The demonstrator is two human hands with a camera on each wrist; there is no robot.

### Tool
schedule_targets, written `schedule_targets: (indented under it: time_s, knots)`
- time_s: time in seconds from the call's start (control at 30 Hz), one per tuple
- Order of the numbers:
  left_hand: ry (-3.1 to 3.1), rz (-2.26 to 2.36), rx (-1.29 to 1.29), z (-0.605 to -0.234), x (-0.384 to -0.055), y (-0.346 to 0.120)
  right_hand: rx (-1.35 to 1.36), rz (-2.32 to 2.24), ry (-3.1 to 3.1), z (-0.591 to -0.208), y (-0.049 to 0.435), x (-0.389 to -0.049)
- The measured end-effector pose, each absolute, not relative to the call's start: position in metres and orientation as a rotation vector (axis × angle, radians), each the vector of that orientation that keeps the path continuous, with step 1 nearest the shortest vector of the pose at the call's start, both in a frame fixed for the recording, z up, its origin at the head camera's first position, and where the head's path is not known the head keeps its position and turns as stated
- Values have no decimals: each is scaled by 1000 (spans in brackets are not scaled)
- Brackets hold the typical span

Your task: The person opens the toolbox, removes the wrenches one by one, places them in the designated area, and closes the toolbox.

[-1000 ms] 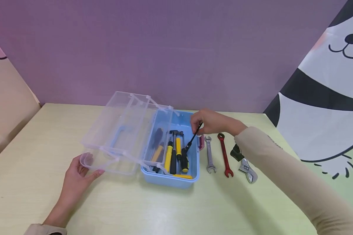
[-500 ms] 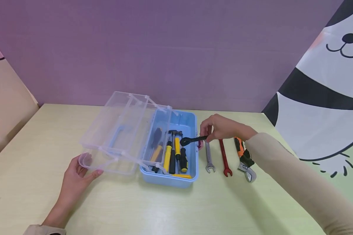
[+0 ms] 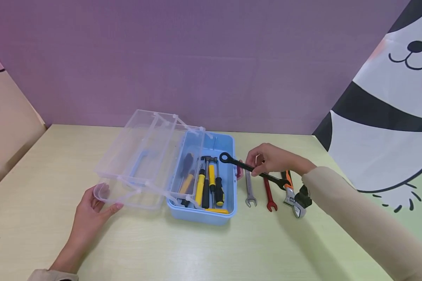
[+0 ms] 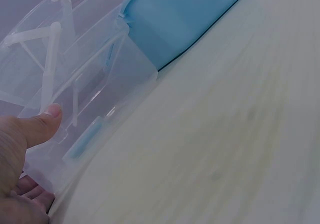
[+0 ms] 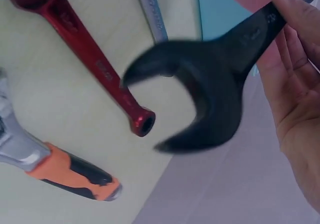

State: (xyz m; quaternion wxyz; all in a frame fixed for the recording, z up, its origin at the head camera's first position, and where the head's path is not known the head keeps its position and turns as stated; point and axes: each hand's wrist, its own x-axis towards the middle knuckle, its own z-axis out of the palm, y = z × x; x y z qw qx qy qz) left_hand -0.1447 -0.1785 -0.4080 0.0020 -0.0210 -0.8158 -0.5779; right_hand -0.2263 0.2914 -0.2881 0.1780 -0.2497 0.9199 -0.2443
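Observation:
My right hand pinches a black combination wrench near its middle. The ring end hangs over the right side of the blue toolbox, and the open end overlaps the adjustable wrench in the head view. In the right wrist view the open jaw of the black wrench is large and close. On the left, my left hand holds the near corner of the clear plastic lid, thumb on one side and fingers behind it.
Inside the toolbox lie a hammer, a black-and-yellow screwdriver and several yellow-handled tools. Right of it on the table are a silver wrench and a red wrench. A purple wall stands behind.
My right hand has moved right from over the toolbox, carrying the black wrench out, and the wrench has turned from steep to crosswise. My left hand and the lid stay put.

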Motion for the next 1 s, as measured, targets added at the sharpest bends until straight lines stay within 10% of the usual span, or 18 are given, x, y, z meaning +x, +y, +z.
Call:
schedule_targets:
  time_s: [1.0]
  knots:
    - [-2562, -1775, -40, -409, -144, -177, -218, -1072, 2597, -317, 347, -207]
